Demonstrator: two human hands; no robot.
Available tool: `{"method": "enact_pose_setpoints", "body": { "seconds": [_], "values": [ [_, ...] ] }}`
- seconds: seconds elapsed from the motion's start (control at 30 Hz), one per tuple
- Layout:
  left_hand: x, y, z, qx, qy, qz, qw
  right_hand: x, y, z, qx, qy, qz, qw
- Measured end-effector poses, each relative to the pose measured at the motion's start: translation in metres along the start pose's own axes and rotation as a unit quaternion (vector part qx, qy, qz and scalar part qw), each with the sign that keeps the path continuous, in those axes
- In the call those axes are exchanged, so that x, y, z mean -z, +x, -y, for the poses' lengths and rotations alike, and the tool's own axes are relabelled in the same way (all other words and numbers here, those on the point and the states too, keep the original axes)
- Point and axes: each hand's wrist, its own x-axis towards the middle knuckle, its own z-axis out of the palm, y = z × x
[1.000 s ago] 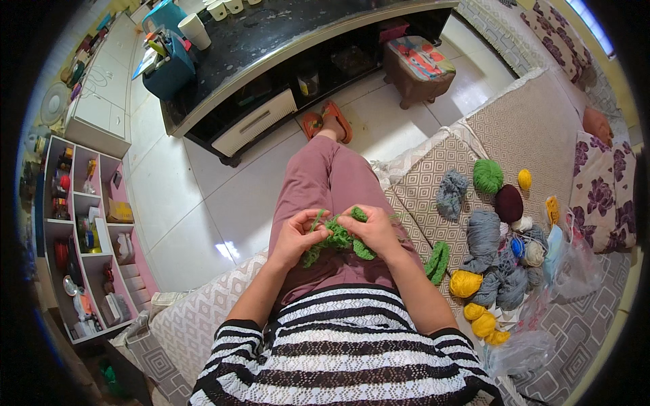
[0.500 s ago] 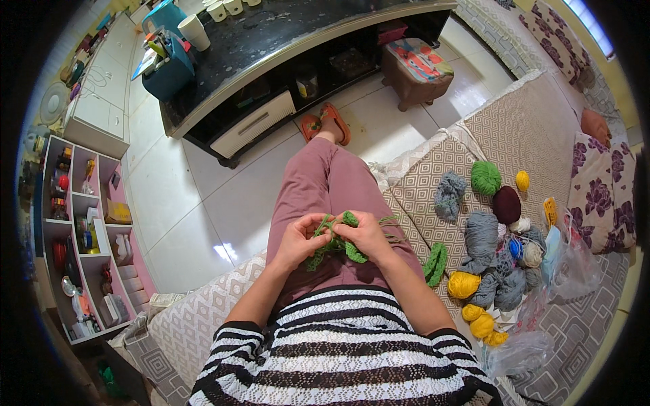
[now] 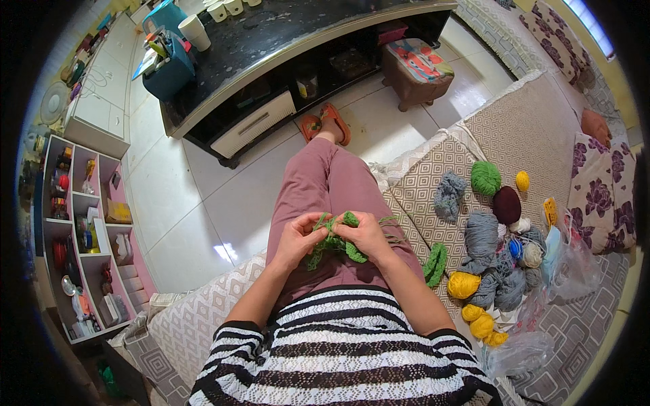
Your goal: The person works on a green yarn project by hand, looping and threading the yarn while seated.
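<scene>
Over my lap, both hands are closed on a piece of green crochet work (image 3: 354,252), with loose green strands trailing from it. My left hand (image 3: 302,237) pinches its left part between thumb and fingers. My right hand (image 3: 364,234) grips the upper right part, its fingertips close to those of the left. Whether a hook is in the fingers is too small to make out. A second green crocheted strip (image 3: 435,264) lies on the sofa, just right of my thigh.
To my right on the patterned sofa (image 3: 433,162) lie a green yarn ball (image 3: 485,178), a maroon ball (image 3: 506,205), grey yarn (image 3: 481,238), several yellow balls (image 3: 464,285) and plastic bags (image 3: 574,271). Ahead stand a black table (image 3: 284,40) and a stool (image 3: 418,74); a compartment shelf (image 3: 95,237) is at left.
The fingers of my left hand have shifted slightly on the green crochet work, the thumb now nearer the right fingertips. Everything else stays in place.
</scene>
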Motion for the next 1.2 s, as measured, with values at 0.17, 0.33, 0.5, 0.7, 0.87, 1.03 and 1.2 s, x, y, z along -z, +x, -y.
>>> {"method": "enact_pose_setpoints", "body": {
  "seconds": [0.17,0.33,0.5,0.7,0.87,1.03,1.2],
  "values": [
    [0.000,0.001,0.002,-0.007,0.009,0.002,1.000,-0.002,0.000,0.001,-0.004,0.016,-0.005,1.000],
    [-0.002,0.002,0.003,-0.004,0.015,-0.003,1.000,-0.002,0.000,-0.003,-0.011,0.028,-0.002,1.000],
    [-0.003,0.001,0.001,0.001,0.013,-0.007,1.000,-0.003,-0.001,0.002,-0.028,0.027,-0.012,0.999],
    [-0.005,0.002,0.001,-0.001,0.011,-0.012,1.000,-0.002,0.001,-0.005,-0.009,0.025,-0.009,1.000],
    [-0.004,0.003,0.004,-0.027,0.005,-0.025,0.999,0.000,0.000,-0.008,-0.020,0.082,-0.038,0.996],
    [0.008,0.004,0.006,-0.028,-0.012,-0.043,0.999,0.008,-0.002,-0.001,-0.026,0.071,-0.052,0.996],
    [0.009,0.006,0.004,-0.009,-0.035,0.000,0.999,0.007,-0.003,0.002,-0.032,0.072,-0.057,0.995]
  ]
}}
